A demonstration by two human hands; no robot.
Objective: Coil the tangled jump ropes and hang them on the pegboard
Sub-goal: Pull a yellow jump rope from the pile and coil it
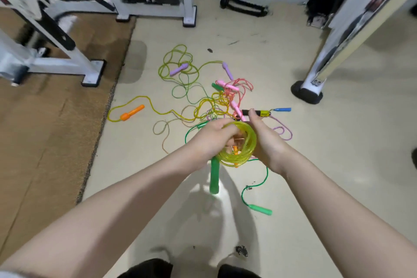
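A yellow jump rope is wound into a small coil between my hands, above the floor. My left hand grips the coil's left side, with an orange handle showing inside the loops. My right hand holds the coil's right side. The rope's free end trails over the floor to a second orange handle at the left. A green handle lies on the floor just below my left hand. Several other ropes lie tangled on the floor beyond my hands. No pegboard is in view.
A white gym machine frame stands on a brown mat at the left. A white post with a black foot stands at the right. A second green handle lies near my feet. A black roller lies by the far wall.
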